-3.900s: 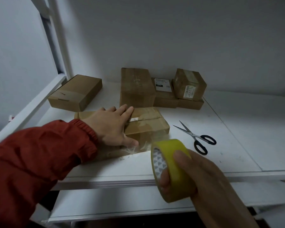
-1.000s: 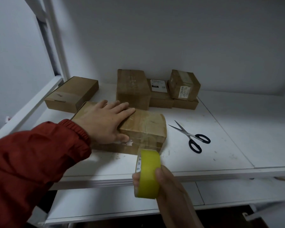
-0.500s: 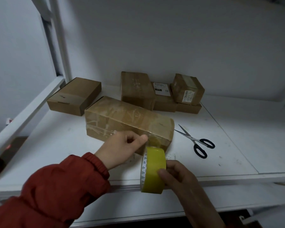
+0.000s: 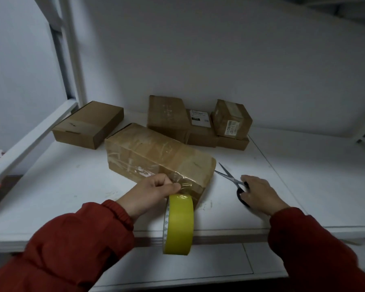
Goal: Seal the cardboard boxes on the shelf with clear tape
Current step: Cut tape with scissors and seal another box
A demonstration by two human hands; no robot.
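Yellow tape roll [image 4: 178, 226] overhanging shelf edge [image 4: 230, 236]

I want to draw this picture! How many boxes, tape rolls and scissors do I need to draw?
cardboard boxes: 6
tape roll: 1
scissors: 1
total: 8

right hand [image 4: 259, 194] let go of tape roll [image 4: 179, 226], went over to scissors [image 4: 230, 178], fingers round handles now. roll just dangling from tape strip [image 4: 182, 186] pinched by left hand [image 4: 154, 190], which came off box top.
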